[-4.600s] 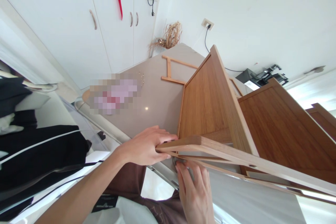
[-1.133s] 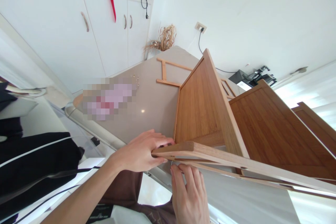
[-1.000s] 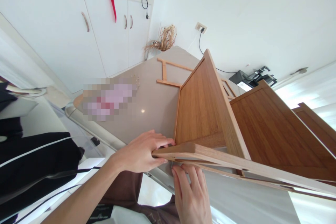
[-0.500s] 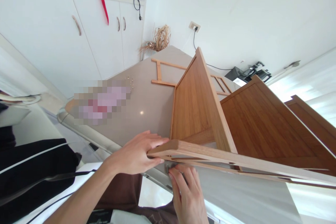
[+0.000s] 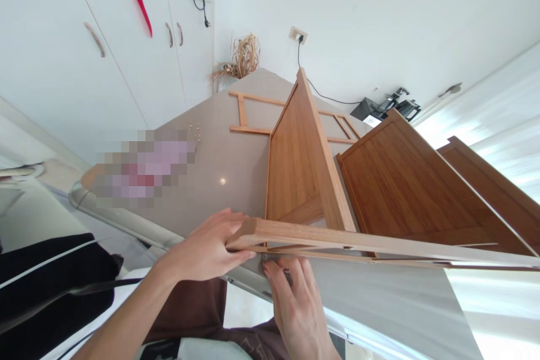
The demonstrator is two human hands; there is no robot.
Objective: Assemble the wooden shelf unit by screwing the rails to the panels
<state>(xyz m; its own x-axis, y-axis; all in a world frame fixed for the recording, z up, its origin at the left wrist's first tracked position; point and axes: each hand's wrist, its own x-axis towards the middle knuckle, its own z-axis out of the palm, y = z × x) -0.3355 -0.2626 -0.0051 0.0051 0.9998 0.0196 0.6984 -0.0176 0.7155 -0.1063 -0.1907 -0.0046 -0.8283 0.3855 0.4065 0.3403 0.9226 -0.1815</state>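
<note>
A wooden rack is on the table, its near rail running along the table's front edge; the first board stands up from the table behind it, with a second board farther right. The left hand has its grip clamped on the rail's end, fingers on top and thumb below. The right hand is just beneath that end, fingers curled close together; whether its grip pinches something I cannot tell, as the fingertips are partly hidden.

The wood looks stiff and smooth, likely light in each rail but bulky and awkward as a whole. The wide boards should not bend, though thin rails and joints could strain if twisted. The rail's thick end makes a sound place to hold; the flat board faces offer little to grasp.
</note>
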